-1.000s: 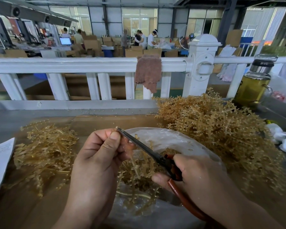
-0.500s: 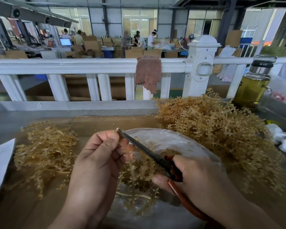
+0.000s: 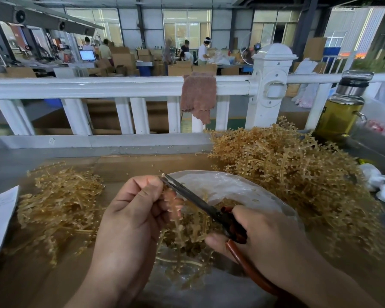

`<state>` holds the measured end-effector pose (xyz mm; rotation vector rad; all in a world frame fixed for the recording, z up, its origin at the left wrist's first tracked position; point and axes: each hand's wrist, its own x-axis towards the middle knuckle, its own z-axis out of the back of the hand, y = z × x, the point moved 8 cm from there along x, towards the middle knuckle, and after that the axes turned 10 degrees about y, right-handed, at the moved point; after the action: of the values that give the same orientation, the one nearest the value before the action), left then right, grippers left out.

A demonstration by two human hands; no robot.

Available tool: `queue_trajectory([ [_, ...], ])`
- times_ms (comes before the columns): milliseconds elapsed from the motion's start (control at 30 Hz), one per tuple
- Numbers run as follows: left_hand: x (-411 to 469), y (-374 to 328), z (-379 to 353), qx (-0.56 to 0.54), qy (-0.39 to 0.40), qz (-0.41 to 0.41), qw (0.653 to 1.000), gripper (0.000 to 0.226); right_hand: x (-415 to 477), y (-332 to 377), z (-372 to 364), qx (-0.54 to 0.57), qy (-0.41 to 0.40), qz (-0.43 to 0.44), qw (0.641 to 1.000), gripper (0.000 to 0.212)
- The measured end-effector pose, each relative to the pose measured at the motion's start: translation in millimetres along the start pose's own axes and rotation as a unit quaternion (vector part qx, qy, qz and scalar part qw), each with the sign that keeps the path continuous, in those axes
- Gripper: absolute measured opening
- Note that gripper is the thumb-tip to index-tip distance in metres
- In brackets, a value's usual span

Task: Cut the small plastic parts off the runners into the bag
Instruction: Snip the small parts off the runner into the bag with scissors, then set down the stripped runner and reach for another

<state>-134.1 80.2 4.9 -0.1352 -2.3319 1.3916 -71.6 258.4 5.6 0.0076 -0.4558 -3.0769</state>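
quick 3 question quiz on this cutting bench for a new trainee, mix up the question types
1. True or false: the scissors are in the left hand.
2. Which pile lies at the worker's right? A) the taller, bushier pile B) the flatter, thinner pile
3. Fill in: the runner being cut is held over the clear ____.

Key
1. False: the right hand holds them by the reddish handles, while the left pinches the runner.
2. A
3. bag
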Motion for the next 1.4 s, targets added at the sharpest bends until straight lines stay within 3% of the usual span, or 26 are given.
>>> queue_trajectory([
  [767,-3.7,0.9,-7.0,0.018,0.006,-0.001,1.0,0.017,-0.9,-2.2,3.8,0.034,-0.02,-0.005,0.999,0.068],
  [1400,-3.1,0.8,-8.0,0.031,-0.002,0.003,1.0,0.021,-2.4,4.3,4.4,0.003,0.026,-0.004,1.0,0.07],
])
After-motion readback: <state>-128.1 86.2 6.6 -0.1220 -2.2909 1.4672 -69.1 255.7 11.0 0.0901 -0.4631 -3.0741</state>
